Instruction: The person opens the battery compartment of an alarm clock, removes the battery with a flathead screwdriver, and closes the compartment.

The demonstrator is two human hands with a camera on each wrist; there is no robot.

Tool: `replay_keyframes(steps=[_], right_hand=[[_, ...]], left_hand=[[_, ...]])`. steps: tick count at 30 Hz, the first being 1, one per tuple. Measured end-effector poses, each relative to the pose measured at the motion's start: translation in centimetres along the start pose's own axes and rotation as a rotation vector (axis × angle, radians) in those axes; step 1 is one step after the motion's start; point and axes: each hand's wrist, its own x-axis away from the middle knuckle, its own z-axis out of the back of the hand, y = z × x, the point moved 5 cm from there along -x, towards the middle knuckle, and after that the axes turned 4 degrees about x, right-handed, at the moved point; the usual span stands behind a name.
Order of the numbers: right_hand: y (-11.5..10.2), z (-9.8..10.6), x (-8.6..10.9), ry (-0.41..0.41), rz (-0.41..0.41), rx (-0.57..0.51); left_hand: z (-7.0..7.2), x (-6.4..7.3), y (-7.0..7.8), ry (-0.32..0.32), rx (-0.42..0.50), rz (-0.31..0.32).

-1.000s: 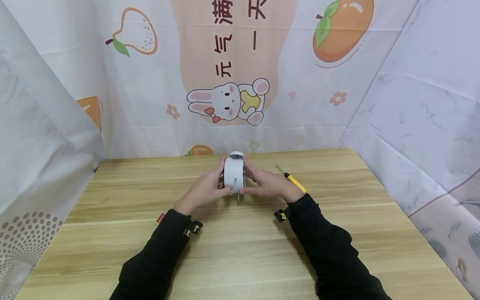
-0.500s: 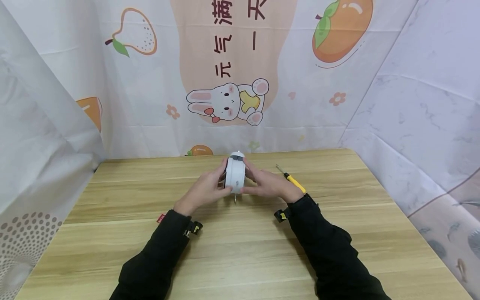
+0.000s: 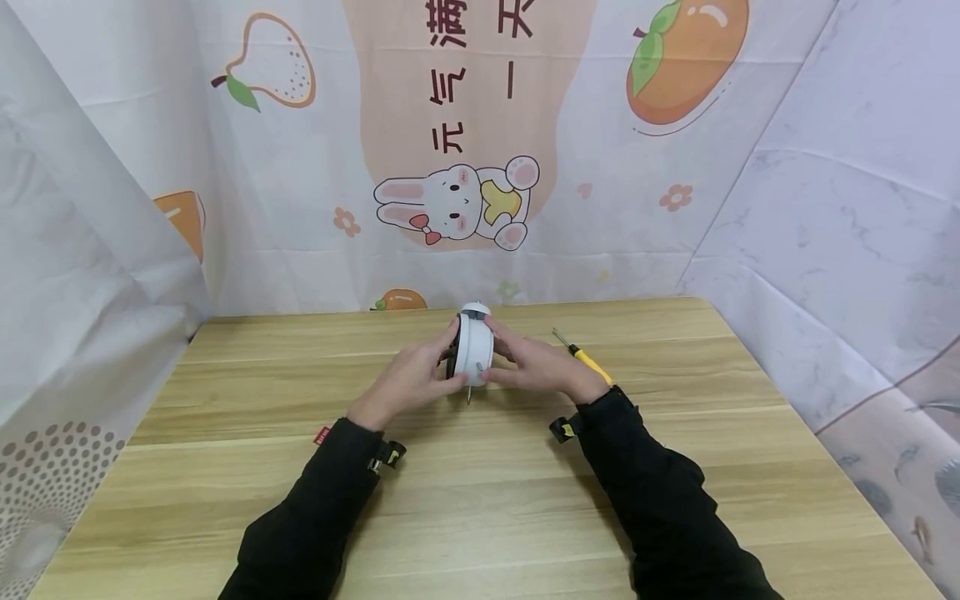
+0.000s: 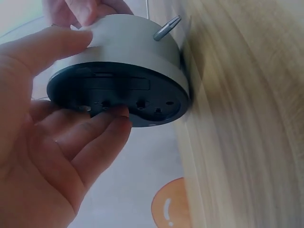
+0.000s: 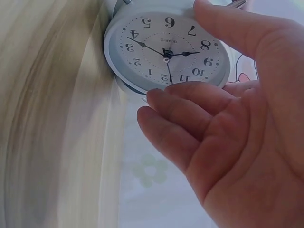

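In the head view, a white twin-bell style alarm clock stands on the table between my two hands, seen edge-on. My left hand holds its left side: in the left wrist view the thumb lies on the white casing and the fingers reach under the black back cover with its small knobs. From the right, my right hand holds the clock, thumb at the rim and fingers across the lower part of the dial. A metal foot sticks out of the casing.
To the right of the right hand lies a screwdriver with a yellow handle. The wooden table ends at a printed cloth behind the clock. Each wrist wears a small black camera mount.
The clock has turned slightly and shifted a little to the right, so more of its black back edge shows beside the left fingers. Both hands stay round it.
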Motion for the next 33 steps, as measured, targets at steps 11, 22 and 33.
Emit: replay_keyframes(steps=[11,22,33], right_hand=[[0.3,1.3,0.7,0.028,-0.033,0.025],[0.3,2.3,0.3,0.166,-0.089,0.097],[0.2,2.1,0.5,0.190,-0.182,-0.027]], left_hand=[[-1.0,-0.1,-0.4,-0.078,0.066,-0.030],[-1.5,-0.1,-0.3,-0.128,0.069,0.015],[-1.6,0.1,0.0,-0.160,0.047,-0.017]])
